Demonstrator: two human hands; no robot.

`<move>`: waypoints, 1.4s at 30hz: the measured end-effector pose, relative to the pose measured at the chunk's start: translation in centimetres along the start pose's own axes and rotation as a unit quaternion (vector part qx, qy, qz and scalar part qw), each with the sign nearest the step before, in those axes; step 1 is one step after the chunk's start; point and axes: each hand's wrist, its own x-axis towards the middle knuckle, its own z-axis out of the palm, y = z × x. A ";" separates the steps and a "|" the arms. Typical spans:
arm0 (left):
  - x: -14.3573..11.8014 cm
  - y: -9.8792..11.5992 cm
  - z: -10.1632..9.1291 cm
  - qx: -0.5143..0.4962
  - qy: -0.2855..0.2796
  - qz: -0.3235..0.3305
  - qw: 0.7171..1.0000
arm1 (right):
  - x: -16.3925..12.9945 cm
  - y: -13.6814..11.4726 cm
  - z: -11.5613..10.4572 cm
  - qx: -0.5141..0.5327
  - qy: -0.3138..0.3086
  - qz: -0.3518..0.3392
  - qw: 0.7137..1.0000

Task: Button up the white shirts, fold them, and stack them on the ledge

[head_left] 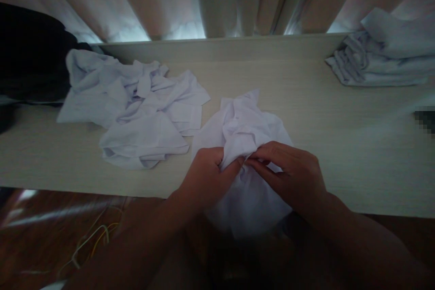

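A white cloth garment (pixel 251 118), possibly a shirt, is bunched up in front of me, partly on the table and partly hanging over its front edge. My left hand (pixel 214 172) is closed on a gathered fold of it, thumb on top. With thumb and forefinger, my right hand (pixel 288 167) pinches the same fabric just right of the left thumb. Whatever small detail lies between the fingertips is hidden. Left of my hands lies another crumpled white garment (pixel 149 108), loosely heaped on the table.
The pale wooden table (pixel 299 81) runs across the view. Folded white cloths (pixel 390 59) are stacked at the far right, and a dark bag-like thing (pixel 30 54) stands at the left. Curtains (pixel 217 0) hang behind. Cables (pixel 91 240) lie on the floor at the lower left.
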 end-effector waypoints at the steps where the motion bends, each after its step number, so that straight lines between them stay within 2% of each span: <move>1: -0.1 0.1 0.0 0.000 0.002 0.004 1.000 | 0.0 0.0 0.0 0.004 0.002 0.000 1.000; 6: -0.4 0.3 -0.1 -0.001 0.001 0.012 1.000 | 0.1 0.0 -0.1 0.007 0.010 -0.007 1.000; 12: -0.1 0.1 0.0 -0.005 -0.030 -0.035 0.999 | 0.1 -0.2 -0.2 0.030 0.012 0.021 0.999; 16: 0.3 0.1 -0.1 -0.083 -0.073 -0.020 0.994 | 0.2 -0.4 -1.2 0.056 -0.019 0.040 0.997; 18: 0.4 0.2 -0.1 -0.129 -0.098 -0.015 0.987 | 0.2 -0.2 -1.7 0.066 -0.010 0.044 0.997; 21: 0.3 0.2 -0.1 -0.180 -0.141 -0.040 0.973 | 0.3 0.3 -2.1 0.082 0.007 0.041 0.996; 26: 0.0 0.1 0.3 -0.215 -0.166 -0.057 0.961 | 0.6 1.0 -2.1 0.133 -0.067 0.073 0.986; 31: -0.2 0.1 0.4 -0.243 -0.182 -0.069 0.950 | 0.8 1.2 -2.2 0.169 -0.089 0.103 0.976; 42: -0.1 -0.1 0.8 -0.144 -0.199 -0.010 0.969 | 0.8 1.4 -2.2 0.166 -0.101 0.109 0.975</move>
